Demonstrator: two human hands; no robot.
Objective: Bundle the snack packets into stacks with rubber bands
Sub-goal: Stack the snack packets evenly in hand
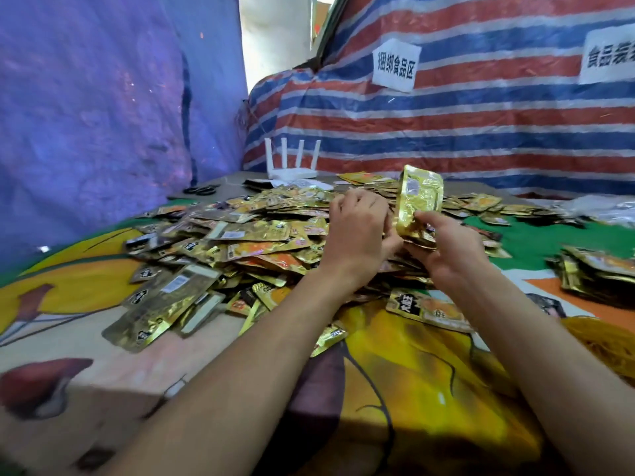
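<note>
With the left hand and right hand both pinching the foot of gold packets held upright over the loose pile on the bench, tap their edges flush before banding.

Both bare forearms reach in from 6 o'clock, converging toward 12; left hand shows its back, fingers curled, thumb against the packet stack from 9 o'clock; right hand pinches the stack's base from 5 o'clock, holding it upright.
</note>
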